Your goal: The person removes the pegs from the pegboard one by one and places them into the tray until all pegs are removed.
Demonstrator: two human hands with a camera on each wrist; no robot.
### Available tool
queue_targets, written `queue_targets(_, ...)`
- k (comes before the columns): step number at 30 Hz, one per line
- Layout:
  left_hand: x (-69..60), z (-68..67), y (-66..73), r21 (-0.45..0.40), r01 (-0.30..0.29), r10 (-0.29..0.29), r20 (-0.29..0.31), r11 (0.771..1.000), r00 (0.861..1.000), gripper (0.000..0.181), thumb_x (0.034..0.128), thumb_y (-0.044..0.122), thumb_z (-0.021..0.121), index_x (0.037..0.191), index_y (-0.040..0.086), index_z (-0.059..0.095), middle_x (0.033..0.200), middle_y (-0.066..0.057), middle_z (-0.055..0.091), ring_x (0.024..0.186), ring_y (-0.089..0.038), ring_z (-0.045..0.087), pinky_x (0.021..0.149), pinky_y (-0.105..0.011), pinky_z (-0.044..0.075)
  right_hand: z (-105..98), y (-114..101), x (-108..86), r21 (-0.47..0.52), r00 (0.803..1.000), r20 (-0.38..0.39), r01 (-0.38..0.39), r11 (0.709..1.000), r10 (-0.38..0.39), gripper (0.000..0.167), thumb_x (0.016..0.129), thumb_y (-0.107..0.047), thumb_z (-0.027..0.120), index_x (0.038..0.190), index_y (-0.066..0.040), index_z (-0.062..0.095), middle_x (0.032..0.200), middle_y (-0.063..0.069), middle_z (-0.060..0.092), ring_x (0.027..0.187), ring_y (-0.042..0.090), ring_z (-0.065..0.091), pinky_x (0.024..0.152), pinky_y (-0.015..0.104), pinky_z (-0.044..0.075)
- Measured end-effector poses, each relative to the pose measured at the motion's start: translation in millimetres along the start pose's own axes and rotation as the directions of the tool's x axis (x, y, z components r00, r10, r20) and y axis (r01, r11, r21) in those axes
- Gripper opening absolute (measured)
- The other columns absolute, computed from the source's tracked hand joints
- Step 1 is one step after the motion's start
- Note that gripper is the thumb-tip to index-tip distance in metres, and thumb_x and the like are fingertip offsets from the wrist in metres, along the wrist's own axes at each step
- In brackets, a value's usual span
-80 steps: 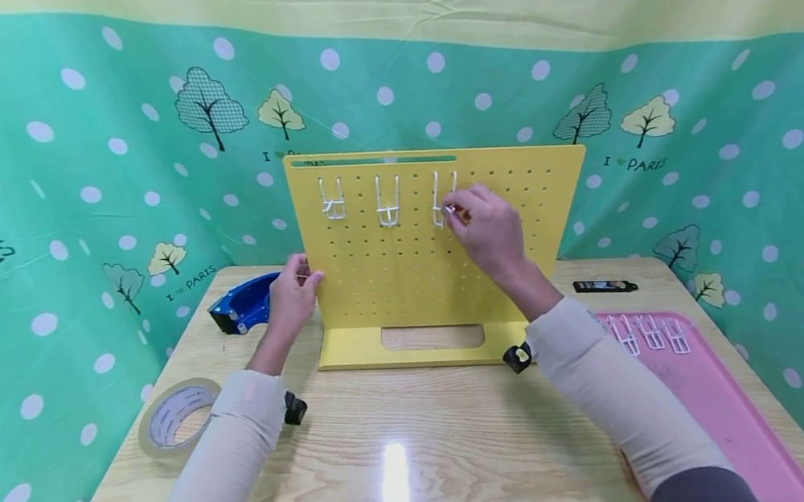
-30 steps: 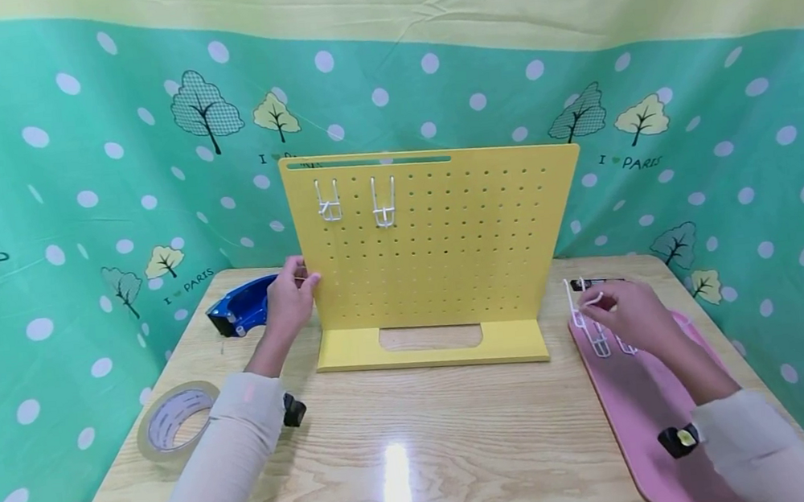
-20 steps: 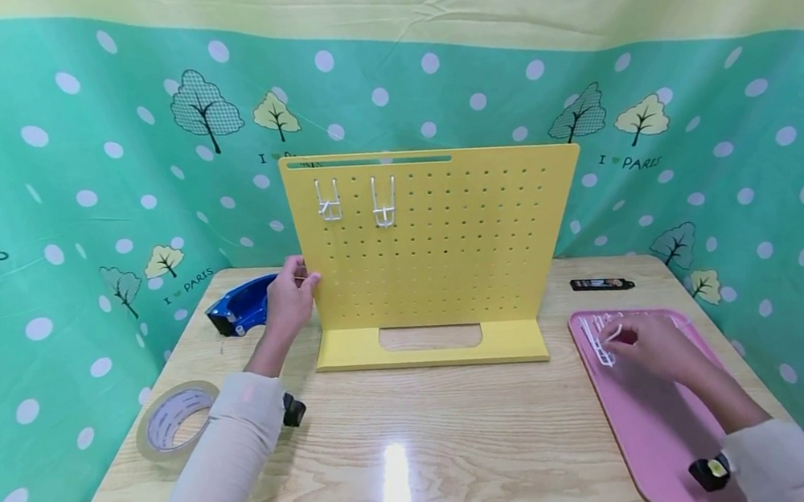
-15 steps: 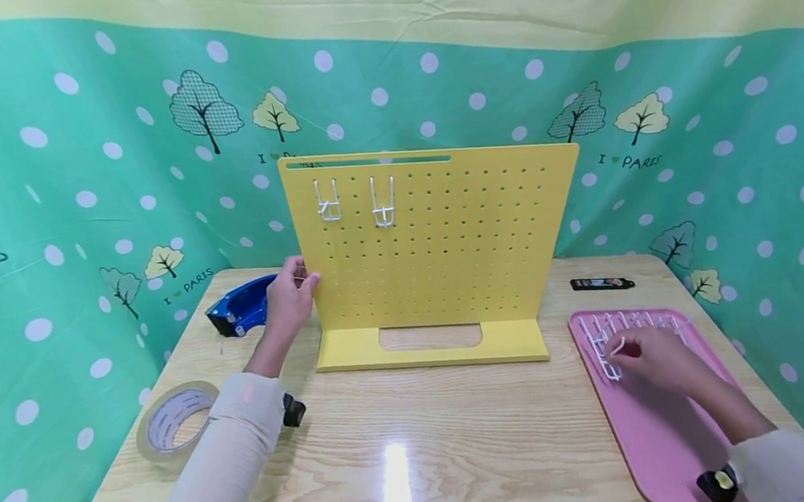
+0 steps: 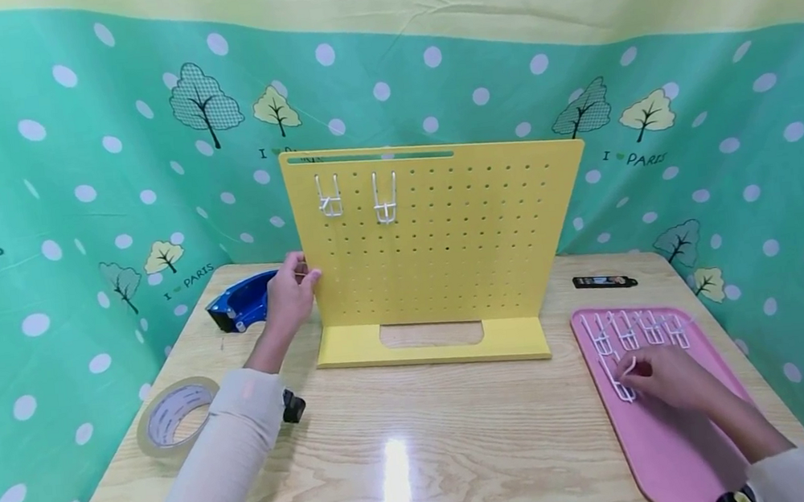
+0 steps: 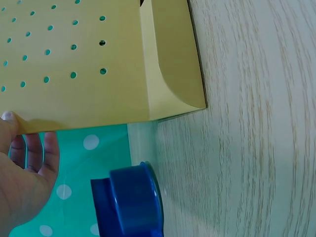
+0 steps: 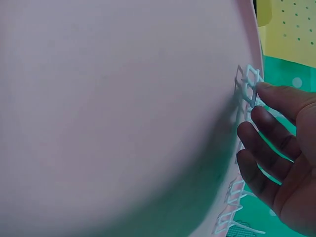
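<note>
My left hand (image 5: 292,295) grips the left edge of a yellow pegboard (image 5: 433,268), thumb on the front face and fingers behind it, as the left wrist view (image 6: 24,173) confirms. Two white wire hooks hang near the board's top left, one (image 5: 329,196) beside the other (image 5: 385,198). Over the pink tray (image 5: 670,435), my right hand (image 5: 669,377) pinches another white wire hook (image 5: 616,380) between thumb and index finger. In the right wrist view this hook (image 7: 251,86) is at or just above the tray surface; contact cannot be told. Several more wire hooks (image 5: 628,332) lie along the tray's far end.
A blue tape dispenser (image 5: 243,301) stands left of the board. Nearer, a roll of clear tape (image 5: 178,418) lies on the wooden table (image 5: 421,451). A black marker-like tube (image 5: 604,281) rests behind the tray. A green dotted curtain (image 5: 475,106) encloses the table.
The third hook has come off the board and travelled with my right hand to the tray. There it has moved nearer along the tray's left side. My left hand has stayed on the board.
</note>
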State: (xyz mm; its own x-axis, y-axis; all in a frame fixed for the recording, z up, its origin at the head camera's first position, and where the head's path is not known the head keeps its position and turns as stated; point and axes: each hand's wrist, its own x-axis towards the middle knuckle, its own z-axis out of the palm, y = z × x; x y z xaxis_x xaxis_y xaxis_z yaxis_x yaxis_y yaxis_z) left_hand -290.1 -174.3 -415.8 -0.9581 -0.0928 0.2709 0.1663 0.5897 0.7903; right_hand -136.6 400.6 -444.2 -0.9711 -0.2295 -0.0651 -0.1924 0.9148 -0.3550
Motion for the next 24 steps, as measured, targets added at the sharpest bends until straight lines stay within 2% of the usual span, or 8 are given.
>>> queue_targets(11, 0.2, -1.4, 0.9, -0.001, -0.006, 0.006, 0.001, 1.0, 1.0, 0.027, 0.1059, 0.02, 0.055, 0.13, 0.007, 0.054, 0.113, -0.02, 0.066, 0.1, -0.034, 0.063, 0.082, -0.043, 0.056, 2, 6, -5.0, 0.015, 1.0, 0.016, 0.007, 1.0, -0.007, 0.007, 0.088, -0.018, 0.078, 0.091, -0.024, 0.075, 0.087, -0.01, 0.071, 0.076, -0.004, 0.055, 0.067, 0.022, 0.05)
queue_targets(16, 0.1, -1.4, 0.6, -0.005, -0.01, 0.01, 0.002, 1.0, 1.0, 0.027, 0.1058, 0.02, 0.056, 0.129, 0.007, 0.054, 0.112, -0.02, 0.066, 0.1, -0.034, 0.063, 0.082, -0.043, 0.055, -3, 8, -5.8, -0.016, 0.999, 0.027, 0.017, 1.0, -0.017, 0.012, 0.088, -0.014, 0.076, 0.093, -0.025, 0.075, 0.087, -0.01, 0.07, 0.077, -0.002, 0.056, 0.068, 0.023, 0.051)
queue_targets(24, -0.2, -1.5, 0.7, -0.009, -0.011, 0.011, 0.0, 1.0, 1.0, 0.027, 0.1058, 0.02, 0.056, 0.129, 0.007, 0.055, 0.112, -0.02, 0.066, 0.099, -0.034, 0.063, 0.081, -0.044, 0.055, -29, 4, 0.4, -0.065, 1.0, -0.024, -0.017, 0.998, 0.016, 0.015, 0.088, -0.009, 0.074, 0.103, -0.011, 0.075, 0.089, -0.001, 0.071, 0.081, 0.016, 0.064, 0.068, 0.028, 0.053)
